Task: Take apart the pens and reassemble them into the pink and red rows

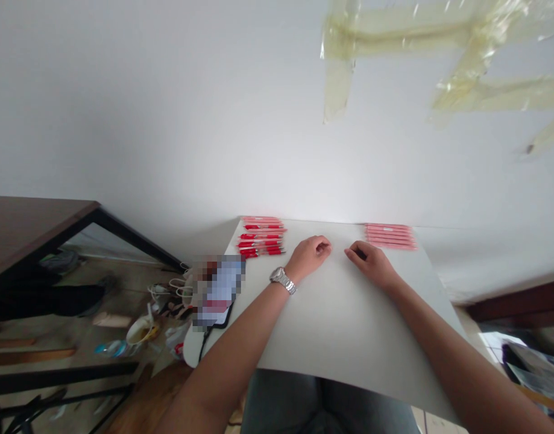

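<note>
A smooth, matte white wall point(168, 108) fills the background. Against it stands a pale, flat-topped table point(340, 325) with a rounded near-left corner. A brown-topped desk on an angular black frame point(32, 226) stands to the left. Wrinkled, glossy strips of yellowed translucent tape point(407, 39) cross the wall's upper right. A slab-shaped phone point(220, 292), blurred by pixelation, lies by the table's left edge. The left hand point(309, 254) and right hand point(371, 262) are loosely curled over the table's middle, apart; I cannot tell whether their fingers fully close. Slim red and pale pink pens point(261, 237) lie roughly parallel at the far left, near the left hand; pale pink sticks point(390, 237) lie neatly aligned at the far right, near the right hand. A silvery metal-link watch point(282, 279) circles the left wrist.
</note>
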Tool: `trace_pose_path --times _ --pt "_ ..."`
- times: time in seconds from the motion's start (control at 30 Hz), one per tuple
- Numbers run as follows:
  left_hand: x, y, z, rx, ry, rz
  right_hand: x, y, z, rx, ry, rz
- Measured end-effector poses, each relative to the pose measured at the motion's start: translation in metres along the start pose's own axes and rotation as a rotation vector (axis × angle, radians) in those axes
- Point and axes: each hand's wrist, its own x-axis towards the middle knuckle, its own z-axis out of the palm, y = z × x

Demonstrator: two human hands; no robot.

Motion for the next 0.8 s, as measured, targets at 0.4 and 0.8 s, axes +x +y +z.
trace_pose_path --times 0.4,0.8 --pt "0.004 -0.023 -0.12 0.297 0.078 0.024 0.001 0.002 0.001 0.021 -0.026 0.015" --pt "0.008 -0.051 -0.169 0.776 -0.156 -0.093 0.0 -0.002 0.0 0.024 -0.019 0.037"
